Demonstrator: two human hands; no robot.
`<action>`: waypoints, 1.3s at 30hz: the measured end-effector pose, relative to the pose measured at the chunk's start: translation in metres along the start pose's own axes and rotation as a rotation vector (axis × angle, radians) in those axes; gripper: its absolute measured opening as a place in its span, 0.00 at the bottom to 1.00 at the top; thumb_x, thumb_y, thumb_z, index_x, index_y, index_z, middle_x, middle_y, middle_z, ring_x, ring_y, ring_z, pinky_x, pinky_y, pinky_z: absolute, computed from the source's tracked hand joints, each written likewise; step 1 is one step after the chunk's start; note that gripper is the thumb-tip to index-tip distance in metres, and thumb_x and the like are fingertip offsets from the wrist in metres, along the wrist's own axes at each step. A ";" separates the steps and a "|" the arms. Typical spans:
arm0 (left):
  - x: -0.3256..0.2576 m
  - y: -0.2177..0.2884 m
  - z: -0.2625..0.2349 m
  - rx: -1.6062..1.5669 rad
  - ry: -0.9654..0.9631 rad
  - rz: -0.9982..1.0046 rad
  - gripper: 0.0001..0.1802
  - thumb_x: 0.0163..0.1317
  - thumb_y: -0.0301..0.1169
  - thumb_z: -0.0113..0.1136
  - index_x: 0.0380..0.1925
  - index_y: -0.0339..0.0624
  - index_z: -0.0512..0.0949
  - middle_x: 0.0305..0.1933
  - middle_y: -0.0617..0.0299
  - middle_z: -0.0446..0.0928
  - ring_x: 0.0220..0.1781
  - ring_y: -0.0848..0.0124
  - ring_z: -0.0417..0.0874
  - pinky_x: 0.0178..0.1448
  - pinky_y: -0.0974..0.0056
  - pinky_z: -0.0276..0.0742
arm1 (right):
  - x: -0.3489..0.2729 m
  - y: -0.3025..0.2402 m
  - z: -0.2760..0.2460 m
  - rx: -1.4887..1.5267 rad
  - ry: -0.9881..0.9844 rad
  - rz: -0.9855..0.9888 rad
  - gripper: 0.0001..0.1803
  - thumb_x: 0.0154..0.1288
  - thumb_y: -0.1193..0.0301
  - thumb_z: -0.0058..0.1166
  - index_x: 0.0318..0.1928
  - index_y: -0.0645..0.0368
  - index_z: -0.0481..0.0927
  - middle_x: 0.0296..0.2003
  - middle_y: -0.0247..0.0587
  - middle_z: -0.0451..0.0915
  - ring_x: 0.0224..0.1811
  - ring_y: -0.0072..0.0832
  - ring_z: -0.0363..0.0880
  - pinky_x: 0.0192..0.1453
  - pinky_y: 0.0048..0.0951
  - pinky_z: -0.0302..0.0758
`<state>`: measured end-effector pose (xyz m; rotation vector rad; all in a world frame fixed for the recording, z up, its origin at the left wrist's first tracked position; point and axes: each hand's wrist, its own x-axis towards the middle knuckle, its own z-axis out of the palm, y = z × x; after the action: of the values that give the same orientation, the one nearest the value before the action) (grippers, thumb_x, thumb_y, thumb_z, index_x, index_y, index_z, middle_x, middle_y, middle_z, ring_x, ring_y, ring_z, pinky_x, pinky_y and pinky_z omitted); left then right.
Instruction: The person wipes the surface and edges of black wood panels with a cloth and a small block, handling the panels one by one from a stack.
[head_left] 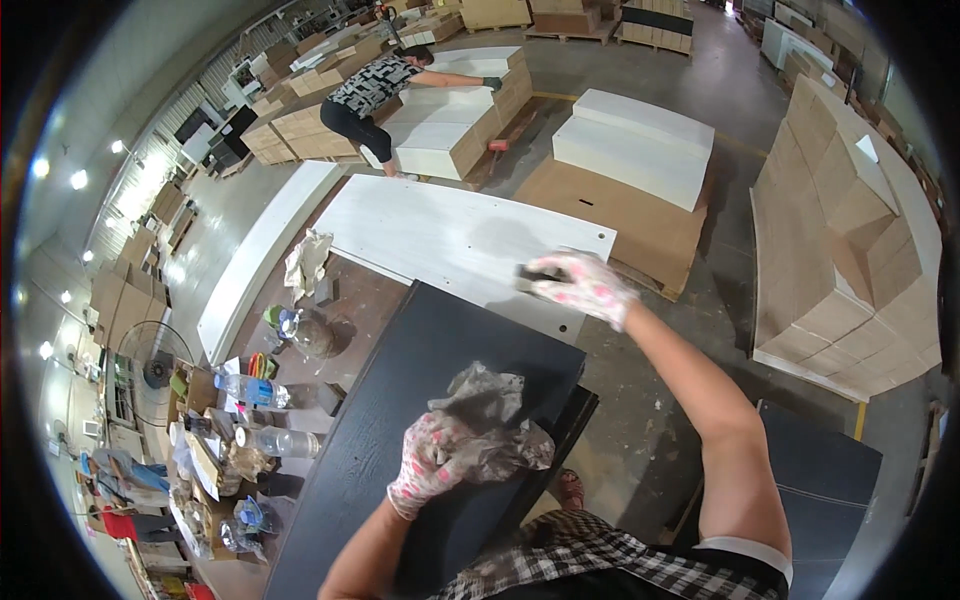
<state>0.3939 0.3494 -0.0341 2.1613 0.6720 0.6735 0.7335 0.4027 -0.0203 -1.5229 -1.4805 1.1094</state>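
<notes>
My left hand (430, 462), in a white glove with pink spots, is closed on a crumpled grey rag (484, 394) resting on a black wood-grained panel (345, 455). My right hand (585, 286), gloved alike, is closed around a small dark block (526, 278). It is held out past the black panel's far edge, over or just above the white panel (410, 220); whether the block touches the white panel I cannot tell. The rag spreads in loose folds on both sides of my left fingers.
Left of the black panel, a brown table (352, 290) bears plastic bottles (262, 391), a large jug (310, 335) and a pale cloth (307, 262). Stacked white boards (635, 145) and a tall carton stack (820, 220) stand beyond. Another person (375, 95) bends over boards at the back.
</notes>
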 end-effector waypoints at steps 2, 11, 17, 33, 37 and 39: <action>0.000 0.004 0.000 0.090 0.036 0.021 0.09 0.44 0.31 0.64 0.28 0.44 0.80 0.31 0.59 0.79 0.34 0.56 0.80 0.40 0.58 0.75 | 0.059 -0.008 0.030 -0.274 -0.019 -0.276 0.21 0.58 0.58 0.61 0.52 0.48 0.81 0.47 0.40 0.82 0.51 0.39 0.80 0.60 0.37 0.73; 0.001 0.000 0.003 0.041 0.056 0.032 0.07 0.44 0.30 0.63 0.26 0.45 0.81 0.31 0.59 0.81 0.34 0.56 0.81 0.41 0.57 0.77 | 0.127 -0.033 0.071 -0.429 -0.222 -0.383 0.20 0.58 0.58 0.61 0.49 0.51 0.82 0.49 0.41 0.81 0.54 0.38 0.78 0.60 0.35 0.71; 0.002 0.005 0.003 -0.114 0.089 -0.038 0.07 0.46 0.32 0.63 0.25 0.42 0.80 0.31 0.57 0.81 0.36 0.55 0.80 0.44 0.56 0.75 | -0.006 0.019 -0.004 -0.494 -0.153 -0.410 0.19 0.58 0.59 0.62 0.50 0.49 0.82 0.54 0.38 0.79 0.56 0.41 0.76 0.63 0.39 0.70; -0.033 0.004 -0.007 -0.308 0.503 -0.291 0.13 0.63 0.30 0.55 0.43 0.33 0.80 0.42 0.58 0.81 0.45 0.71 0.80 0.52 0.64 0.74 | -0.163 0.039 0.083 -0.583 0.410 -0.611 0.18 0.57 0.62 0.62 0.48 0.53 0.80 0.43 0.43 0.79 0.44 0.40 0.79 0.47 0.42 0.78; -0.068 -0.021 -0.015 -0.419 0.545 -0.377 0.16 0.65 0.32 0.55 0.48 0.33 0.76 0.46 0.57 0.80 0.47 0.69 0.79 0.55 0.63 0.73 | -0.156 0.029 0.070 -0.536 0.595 -0.610 0.22 0.54 0.67 0.66 0.50 0.53 0.78 0.43 0.43 0.79 0.44 0.42 0.79 0.46 0.42 0.77; -0.078 -0.024 -0.014 -0.341 0.554 -0.363 0.16 0.64 0.32 0.55 0.48 0.33 0.76 0.46 0.57 0.80 0.47 0.69 0.78 0.54 0.63 0.73 | -0.139 0.021 0.060 -0.563 0.647 -0.359 0.16 0.57 0.64 0.61 0.46 0.54 0.82 0.43 0.44 0.79 0.46 0.40 0.78 0.49 0.41 0.77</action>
<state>0.3224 0.3198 -0.0636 1.4868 1.1131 1.1053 0.6902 0.2588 -0.0485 -1.6621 -1.5562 -0.0466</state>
